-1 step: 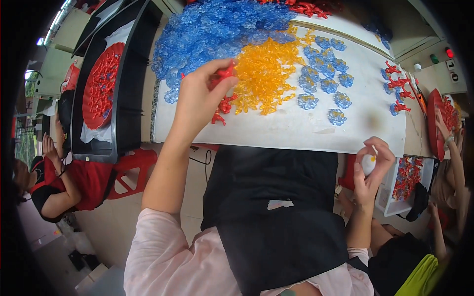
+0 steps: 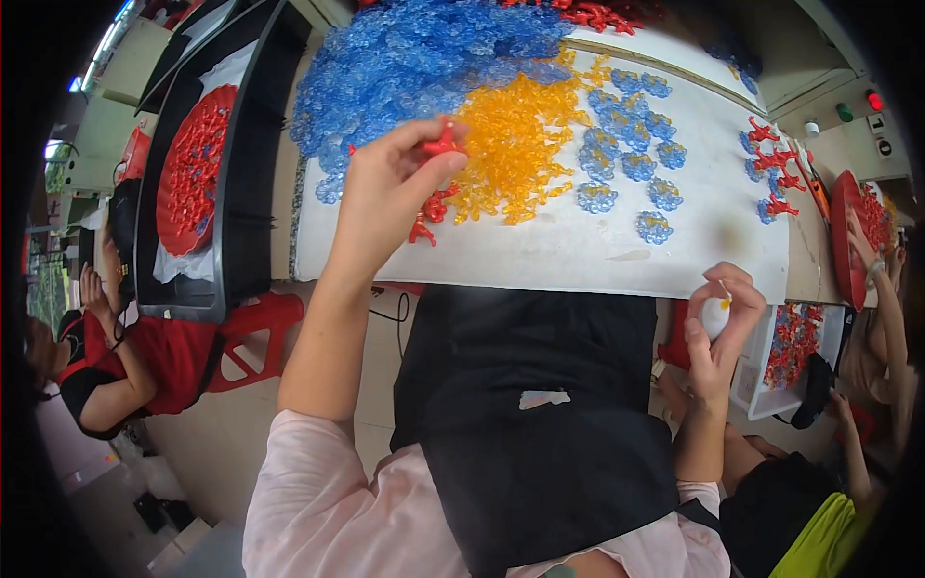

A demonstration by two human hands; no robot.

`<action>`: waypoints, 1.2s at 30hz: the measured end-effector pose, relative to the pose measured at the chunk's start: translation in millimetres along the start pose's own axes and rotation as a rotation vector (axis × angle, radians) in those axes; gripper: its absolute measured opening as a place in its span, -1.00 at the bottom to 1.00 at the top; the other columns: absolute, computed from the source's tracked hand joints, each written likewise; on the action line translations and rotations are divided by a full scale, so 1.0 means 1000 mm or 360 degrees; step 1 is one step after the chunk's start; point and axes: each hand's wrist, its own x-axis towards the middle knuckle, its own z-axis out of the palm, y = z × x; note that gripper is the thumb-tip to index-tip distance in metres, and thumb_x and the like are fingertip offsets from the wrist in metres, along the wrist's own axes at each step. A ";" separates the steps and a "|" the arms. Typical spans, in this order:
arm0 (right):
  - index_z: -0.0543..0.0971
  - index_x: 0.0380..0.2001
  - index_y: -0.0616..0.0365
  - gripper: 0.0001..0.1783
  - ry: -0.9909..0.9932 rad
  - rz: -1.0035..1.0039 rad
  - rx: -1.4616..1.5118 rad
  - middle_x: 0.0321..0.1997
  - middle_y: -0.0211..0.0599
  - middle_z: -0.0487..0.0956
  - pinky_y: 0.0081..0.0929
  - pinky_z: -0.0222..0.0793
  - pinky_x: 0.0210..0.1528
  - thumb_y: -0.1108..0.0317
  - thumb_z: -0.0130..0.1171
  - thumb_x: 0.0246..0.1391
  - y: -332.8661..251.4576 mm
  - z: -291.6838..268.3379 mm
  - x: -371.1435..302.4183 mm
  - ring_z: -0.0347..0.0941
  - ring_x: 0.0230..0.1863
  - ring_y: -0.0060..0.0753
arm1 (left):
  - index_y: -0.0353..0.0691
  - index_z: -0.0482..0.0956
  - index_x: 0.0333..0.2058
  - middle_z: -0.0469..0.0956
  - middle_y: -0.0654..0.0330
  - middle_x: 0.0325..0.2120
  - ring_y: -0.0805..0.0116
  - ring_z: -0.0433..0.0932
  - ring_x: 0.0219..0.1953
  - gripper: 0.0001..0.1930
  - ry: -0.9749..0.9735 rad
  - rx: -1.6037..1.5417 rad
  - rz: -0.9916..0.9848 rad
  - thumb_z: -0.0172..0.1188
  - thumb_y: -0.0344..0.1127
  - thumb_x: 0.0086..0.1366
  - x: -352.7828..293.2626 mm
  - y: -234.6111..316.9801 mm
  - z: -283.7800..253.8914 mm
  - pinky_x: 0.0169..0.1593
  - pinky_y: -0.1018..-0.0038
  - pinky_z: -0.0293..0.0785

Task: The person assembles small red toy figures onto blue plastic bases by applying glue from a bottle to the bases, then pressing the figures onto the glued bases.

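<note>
I see the left hand (image 2: 383, 178) pinching a red piece (image 2: 443, 144) by the yellow pile (image 2: 515, 154), the right hand (image 2: 734, 339) gripping a white bottle (image 2: 714, 318) near the table's (image 2: 559, 262) close edge.
The bottle's long way slants up and a bit right, yellow end (image 2: 725, 304) farthest out. Fingers (image 2: 748, 292) hide parts of both; which way the red piece lies, I can't tell. The black apron's (image 2: 530, 352) pale patch (image 2: 545, 398) is too blurry to read.

This looks like a small-parts assembly workshop: loose heaps of blue pieces (image 2: 424, 67) and amber pieces (image 2: 515, 149) cover part of the worktop (image 2: 540, 262), with finished-looking clusters (image 2: 654, 228) set out separately. A black crate (image 2: 252, 173), an indicator panel (image 2: 858, 130), a dark apron (image 2: 540, 472) and seated co-workers on the left (image 2: 173, 356) and right (image 2: 790, 501) suggest factory work.
</note>
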 end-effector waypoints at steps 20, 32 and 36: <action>0.37 -0.39 0.12 -0.48 0.0282 -0.0379 0.0193 -0.38 -0.27 0.39 -0.67 0.24 -0.42 0.32 0.44 -0.46 -0.038 -0.009 0.007 0.38 -0.41 -0.46 | -0.40 0.35 -0.16 0.49 0.04 -0.31 0.41 0.49 -0.29 -0.70 -0.0684 -0.1030 -0.0627 0.07 -0.44 0.10 -0.047 0.018 0.098 -0.16 0.54 0.42; 0.42 -0.39 0.11 -0.46 0.0161 -0.0382 0.0002 -0.39 -0.28 0.43 -0.63 0.27 -0.50 0.42 0.47 -0.57 -0.044 -0.004 0.007 0.40 -0.45 -0.40 | -0.41 0.37 -0.18 0.50 0.04 -0.33 0.45 0.49 -0.32 -0.71 -0.0683 -0.1023 -0.0635 0.07 -0.44 0.11 -0.049 0.020 0.101 -0.20 0.57 0.42; 0.43 -0.40 0.11 -0.46 0.0124 -0.0368 -0.0036 -0.38 -0.28 0.44 -0.62 0.27 -0.50 0.43 0.47 -0.59 -0.044 -0.004 0.007 0.40 -0.46 -0.40 | -0.41 0.37 -0.18 0.50 0.05 -0.34 0.45 0.49 -0.32 -0.71 -0.0691 -0.1029 -0.0621 0.08 -0.43 0.10 -0.050 0.019 0.101 -0.20 0.57 0.42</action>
